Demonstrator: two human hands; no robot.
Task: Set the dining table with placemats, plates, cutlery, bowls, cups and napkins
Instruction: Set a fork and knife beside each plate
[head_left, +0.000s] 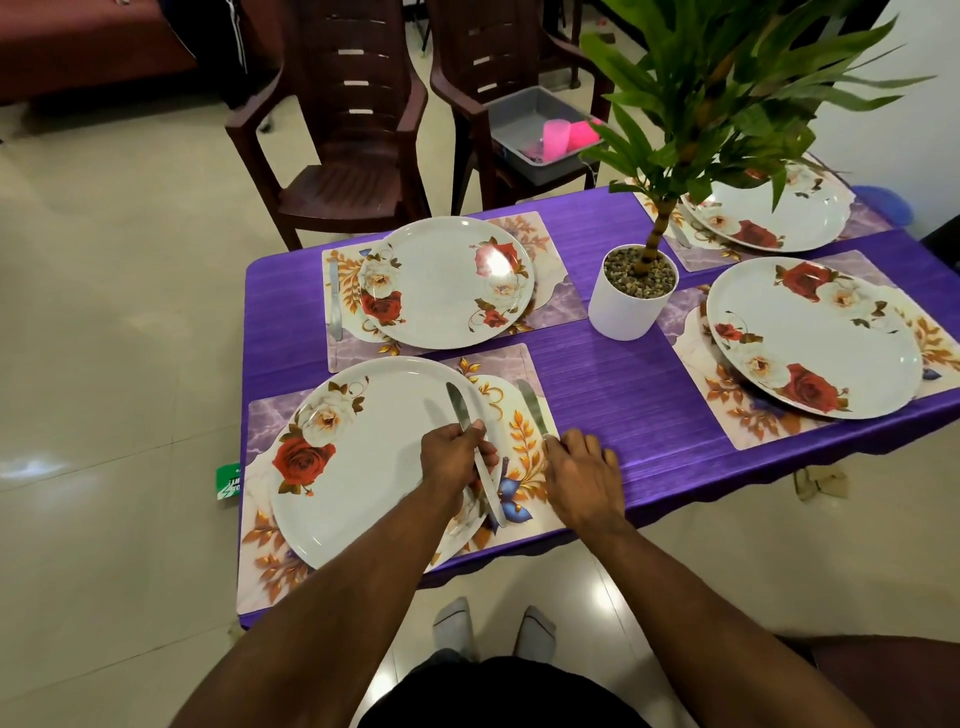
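A purple table (613, 384) carries several floral placemats, each under a white rose-patterned plate. At the near left setting, my left hand (453, 457) grips a table knife (459, 405) above the right rim of the plate (374, 457). My right hand (584, 478) rests on the placemat (524, 436) and holds the handle end of a second knife (531, 405), which lies along the mat's right side. Another knife (335, 296) lies left of the far left plate (452, 280). The right side holds a near plate (810, 338) and a far plate (769, 213).
A potted plant in a white pot (631, 301) stands mid-table, its leaves overhanging the far right setting. Two brown plastic chairs (343, 130) stand beyond the table; one carries a grey tub (535, 104) with pink cups (558, 137). My socked feet show below the table edge.
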